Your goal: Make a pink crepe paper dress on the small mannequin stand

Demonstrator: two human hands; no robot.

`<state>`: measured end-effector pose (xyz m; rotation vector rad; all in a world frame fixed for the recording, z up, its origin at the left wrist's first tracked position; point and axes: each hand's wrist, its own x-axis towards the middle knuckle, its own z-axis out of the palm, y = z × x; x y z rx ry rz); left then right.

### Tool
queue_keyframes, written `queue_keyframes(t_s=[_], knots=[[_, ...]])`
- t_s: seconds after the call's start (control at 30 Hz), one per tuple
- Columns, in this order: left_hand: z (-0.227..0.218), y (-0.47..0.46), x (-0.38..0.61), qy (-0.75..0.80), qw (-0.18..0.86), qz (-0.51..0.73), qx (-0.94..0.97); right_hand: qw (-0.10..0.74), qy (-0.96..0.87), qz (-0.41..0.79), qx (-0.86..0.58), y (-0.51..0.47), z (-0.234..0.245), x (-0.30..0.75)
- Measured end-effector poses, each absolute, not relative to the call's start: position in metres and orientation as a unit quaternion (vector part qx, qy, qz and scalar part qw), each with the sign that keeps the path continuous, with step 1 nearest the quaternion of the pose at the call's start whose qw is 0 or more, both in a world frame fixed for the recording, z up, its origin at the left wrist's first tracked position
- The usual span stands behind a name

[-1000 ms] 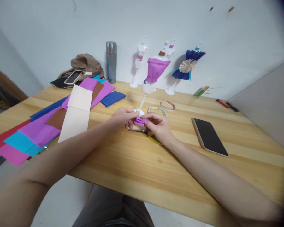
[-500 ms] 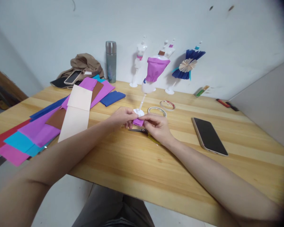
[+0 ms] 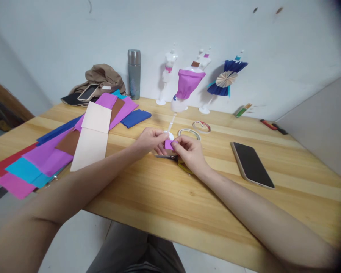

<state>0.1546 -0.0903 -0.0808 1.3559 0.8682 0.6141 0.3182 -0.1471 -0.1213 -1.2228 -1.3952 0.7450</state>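
A small folded piece of purple paper point(image 3: 168, 144) is pinched between my left hand point(image 3: 150, 140) and my right hand point(image 3: 189, 151), just above the wooden table point(image 3: 165, 197). Both hands have their fingers closed on it. Under my right hand lie scissors point(image 3: 170, 157) with yellow handles. Directly behind my hands stands a small white mannequin point(image 3: 178, 103) wearing a purple paper dress point(image 3: 188, 83).
Coloured paper sheets point(image 3: 59, 148) spread over the table's left. A phone point(image 3: 251, 164) lies at the right. Two tape rolls point(image 3: 201, 126) sit behind my hands. Two more mannequins point(image 3: 168, 72), a flask point(image 3: 134, 74), a brown bag point(image 3: 102, 77) with a phone stand along the wall.
The purple paper has been folded smaller between my fingers, and my two hands have drawn closer together over it.
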Motion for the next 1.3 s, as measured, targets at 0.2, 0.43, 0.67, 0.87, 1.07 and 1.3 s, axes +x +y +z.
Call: queue_keyframes(t_s=[0.2, 0.43, 0.67, 0.87, 1.07, 1.3], knots=[[-0.077, -0.088, 0.155, 0.422, 0.662, 0.282, 0.552, 0.554, -0.558, 0.354, -0.506, -0.146, -0.124, 0.318], [-0.077, -0.091, 0.153, 0.425, 0.595, 0.236, 0.640, 0.553, -0.560, 0.353, -0.505, -0.147, -0.122, 0.318], [-0.075, -0.092, 0.152, 0.410, 0.624, 0.219, 0.628, 0.543, -0.559, 0.388, -0.492, -0.148, -0.120, 0.317], [-0.097, -0.077, 0.147, 0.331, 0.607, 0.261, 0.674, 0.548, -0.498, 0.467, -0.483, -0.146, -0.122, 0.317], [-0.124, -0.056, 0.145, 0.109, 0.320, 0.424, 0.840, 0.556, -0.449, 0.532, -0.453, -0.144, -0.125, 0.317], [-0.117, -0.065, 0.144, 0.111, 0.354, 0.427, 0.825, 0.564, -0.460, 0.530, -0.436, -0.142, -0.129, 0.319]])
